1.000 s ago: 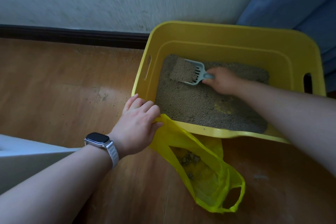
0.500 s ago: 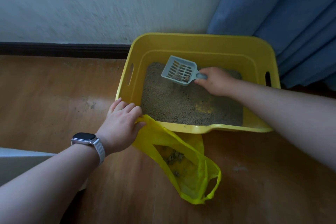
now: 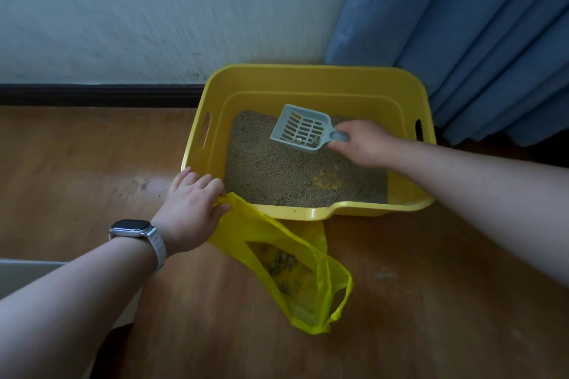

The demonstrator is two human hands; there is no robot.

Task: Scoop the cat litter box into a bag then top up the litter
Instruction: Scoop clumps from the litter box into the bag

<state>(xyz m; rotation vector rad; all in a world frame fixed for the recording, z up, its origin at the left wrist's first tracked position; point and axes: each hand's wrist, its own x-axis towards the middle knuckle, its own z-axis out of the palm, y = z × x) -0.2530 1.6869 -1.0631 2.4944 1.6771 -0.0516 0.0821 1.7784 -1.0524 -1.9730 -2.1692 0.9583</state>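
A yellow litter box [image 3: 308,77] sits on the wooden floor against the wall, holding grey-brown litter [image 3: 277,172] with a bare yellow patch near the front. My right hand [image 3: 363,143] grips the handle of a grey slotted scoop [image 3: 300,128], raised above the litter with a few small clumps in it. My left hand [image 3: 191,206] grips the edge of a yellow plastic bag [image 3: 308,280] at the box's front left corner. The bag lies on the floor in front of the box with several clumps inside.
A blue curtain [image 3: 477,40] hangs at the right behind the box. A white wall with a dark baseboard [image 3: 92,95] runs along the back. A pale grey object [image 3: 27,274] lies at the lower left. Wooden floor [image 3: 77,163] stretches to the left.
The scoop has come up out of the litter; most litter has sifted out, leaving a few clumps. The view has pulled back and shifted left. My left hand keeps its hold on the bag.
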